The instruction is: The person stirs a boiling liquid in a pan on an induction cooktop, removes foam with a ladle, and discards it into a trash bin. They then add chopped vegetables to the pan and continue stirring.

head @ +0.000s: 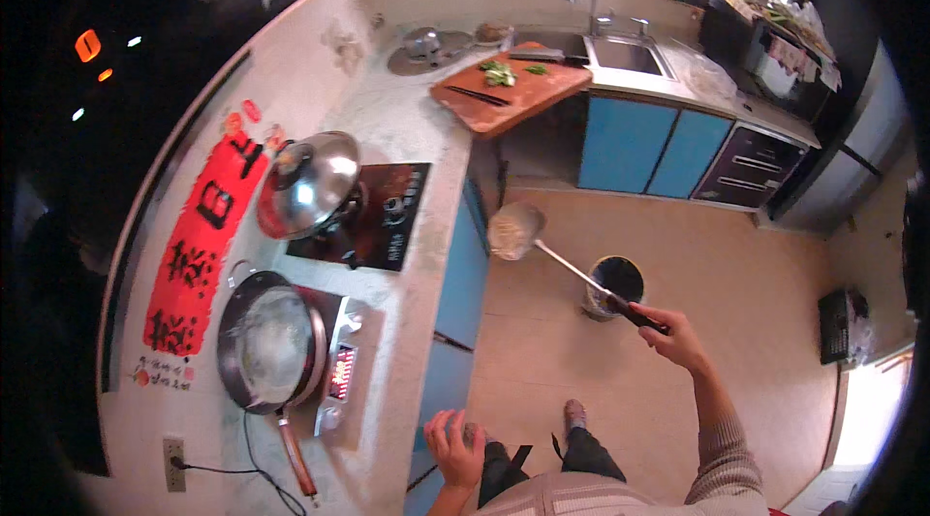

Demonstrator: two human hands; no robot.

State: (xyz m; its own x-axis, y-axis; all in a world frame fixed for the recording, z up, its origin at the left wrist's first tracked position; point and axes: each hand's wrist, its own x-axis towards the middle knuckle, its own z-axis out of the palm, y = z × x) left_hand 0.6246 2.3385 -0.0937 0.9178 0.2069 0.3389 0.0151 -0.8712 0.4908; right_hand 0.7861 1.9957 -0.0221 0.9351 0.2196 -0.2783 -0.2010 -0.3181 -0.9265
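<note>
In my right hand is the black handle of a long metal ladle. Its bowl, out over the floor beside the counter, holds a pale food that I cannot identify. My left hand is low by the counter's front edge, fingers parted and nothing in them. To its left, a wok-like frying pan with whitish, cloudy contents rests on an induction cooker whose display is lit. The pan's wooden handle points towards me.
Behind the pan, a domed metal lid tops a pot on a black cooktop. Chopped greens and chopsticks lie on an orange cutting board jutting past the counter corner. A bin stands on the floor. A cord runs along the counter.
</note>
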